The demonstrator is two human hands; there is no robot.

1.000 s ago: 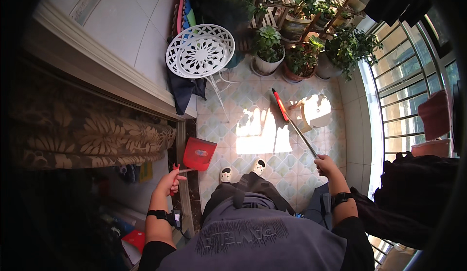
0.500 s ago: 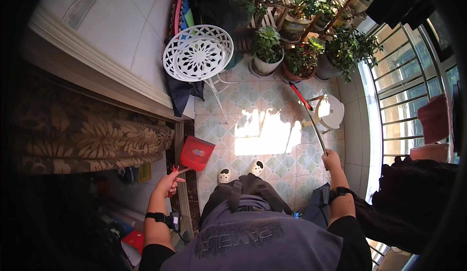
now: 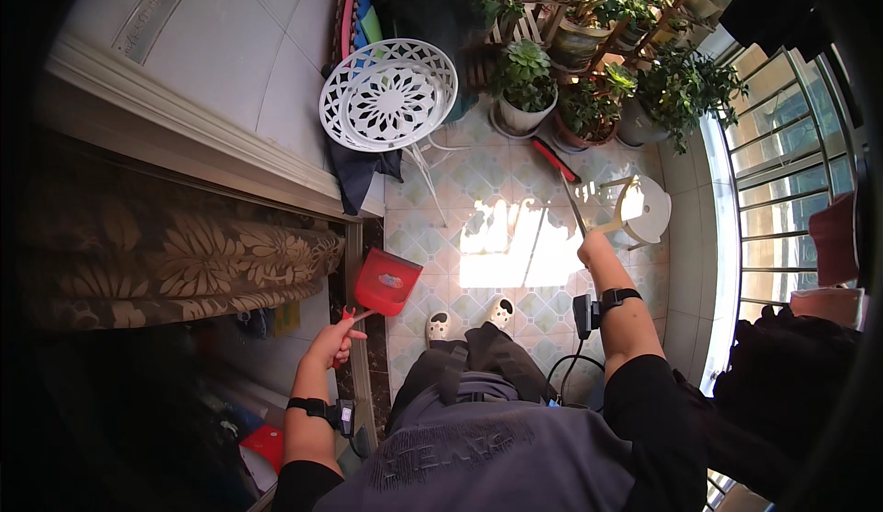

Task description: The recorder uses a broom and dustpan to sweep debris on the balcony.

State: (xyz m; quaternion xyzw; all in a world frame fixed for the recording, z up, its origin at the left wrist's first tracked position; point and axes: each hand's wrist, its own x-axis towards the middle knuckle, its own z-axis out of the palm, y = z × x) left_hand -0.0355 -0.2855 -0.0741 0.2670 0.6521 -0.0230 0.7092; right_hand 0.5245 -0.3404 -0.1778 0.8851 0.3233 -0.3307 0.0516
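Note:
My right hand (image 3: 596,247) is wrapped round the metal handle of a broom (image 3: 556,160). Its red head lies on the tiled floor just in front of the potted plants, left of a white stool (image 3: 644,210). At the lower left, my left hand (image 3: 334,341) is closed on the handle of a red dustpan (image 3: 388,282), with its index finger stretched along it. The dustpan's scoop hangs over the floor beside the doorway, left of my feet. Whether it touches the floor I cannot tell. Nothing can be made out in the scoop apart from a sticker.
Several potted plants (image 3: 526,89) fill the far end, some on a wooden stand. A round white openwork table (image 3: 388,95) stands at the far left. A patterned curtain (image 3: 212,264) hangs in the doorway. Dark clothes (image 3: 782,374) hang on the right, near the barred window.
My right hand has reached forward and left. The broom head has shifted slightly left and turned, nearer the plant pots. My left hand still holds the dustpan in about the same place.

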